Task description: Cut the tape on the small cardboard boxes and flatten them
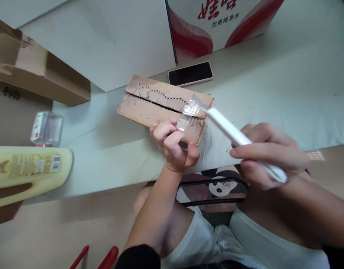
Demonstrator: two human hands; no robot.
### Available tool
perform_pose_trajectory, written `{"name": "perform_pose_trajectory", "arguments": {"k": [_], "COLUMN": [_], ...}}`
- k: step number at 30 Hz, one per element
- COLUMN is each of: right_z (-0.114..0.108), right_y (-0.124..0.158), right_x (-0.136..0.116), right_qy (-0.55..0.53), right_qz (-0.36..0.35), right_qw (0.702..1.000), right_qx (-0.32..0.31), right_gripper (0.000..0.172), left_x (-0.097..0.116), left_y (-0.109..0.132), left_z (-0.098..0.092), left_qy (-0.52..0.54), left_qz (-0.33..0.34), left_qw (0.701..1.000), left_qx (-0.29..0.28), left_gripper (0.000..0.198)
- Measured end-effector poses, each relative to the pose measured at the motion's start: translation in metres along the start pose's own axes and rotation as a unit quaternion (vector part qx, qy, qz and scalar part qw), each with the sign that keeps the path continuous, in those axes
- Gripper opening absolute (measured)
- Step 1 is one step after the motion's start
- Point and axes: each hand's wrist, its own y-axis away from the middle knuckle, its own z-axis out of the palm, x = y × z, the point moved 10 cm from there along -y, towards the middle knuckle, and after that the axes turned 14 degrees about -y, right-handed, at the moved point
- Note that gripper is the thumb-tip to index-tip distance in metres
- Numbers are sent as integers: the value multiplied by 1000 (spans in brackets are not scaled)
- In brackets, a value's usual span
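A small, flat cardboard box lies tilted on the pale table. Its upper face is torn along a dark slit, with corrugation showing and shiny clear tape near the right end. My left hand grips the near edge of this box with curled fingers, the thumb by the near right corner. In my right hand is a white utility knife, its blade extended over the taped end. Whether the blade touches the tape I cannot tell.
Behind the box lies a phone, in front of a red-and-white carton and a large white panel. To the left are a brown carton, a clear container and a yellow bottle. The table's near edge borders my lap.
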Motion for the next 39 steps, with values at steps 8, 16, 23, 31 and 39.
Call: {"name": "perform_pose_trajectory", "arguments": {"k": [8,16,23,31,39], "right_z": [9,10,14,-1,-7], "right_y": [-13,-17,-24,-18,-14], "right_x": [-18,-24,-25,-38,-46], "right_qy": [20,39,53,100,129], "right_qz": [-43,-48,-35,-89,-70], "right_qw": [999,998,998,991,989], "right_qx": [-17,-7,-19,26,13], "right_gripper": [37,30,28,29,34], "left_x": [-1,2,2,5,5], "left_y": [2,-3,-4,-6,-5], "left_z": [2,4,4,2,5], "left_qy": [-36,1,-28,-4,0], "left_qz": [6,3,6,23,23], "left_qw": [999,998,998,999,999], "left_qx": [-24,-56,-61,-36,-35], "left_gripper": [22,21,26,21,23]}}
